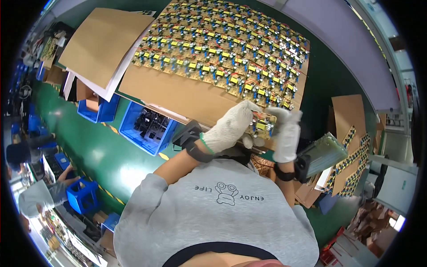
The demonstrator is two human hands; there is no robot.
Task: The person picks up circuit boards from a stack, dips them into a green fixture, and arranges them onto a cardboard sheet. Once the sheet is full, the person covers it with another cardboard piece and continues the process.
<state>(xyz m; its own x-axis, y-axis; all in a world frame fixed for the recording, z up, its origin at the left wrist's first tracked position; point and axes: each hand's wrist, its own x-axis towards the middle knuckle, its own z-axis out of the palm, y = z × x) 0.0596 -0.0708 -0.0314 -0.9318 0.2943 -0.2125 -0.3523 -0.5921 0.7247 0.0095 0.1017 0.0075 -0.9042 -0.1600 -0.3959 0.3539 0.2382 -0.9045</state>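
1. While the gloved left hand sat at the board's nine o'clock side, its fingers appeared to pinch that end of the circuit board.
2. At three o'clock, the gloved right hand had its fingers bent around the board's side; blur hid whether they pressed on it or merely lay alongside, so I could not tell.
3. Between the two hands, the board lay toward six o'clock from the rows of other boards; the bare strip of cardboard stretched toward ten.
4. Good handling, in my judgement, called for a light hold on the bare edges, the left hand steadying while the right worked. Knitted gloves could have snagged on pins or the red wire, so pressing on the parts seemed best avoided.
5. As for its direction, the parts side faced up toward the camera, and the far edge sloped from just past nine to just past three. With the nine o'clock end covered by the glove, the long axis could not be settled; what showed looked roughly square.
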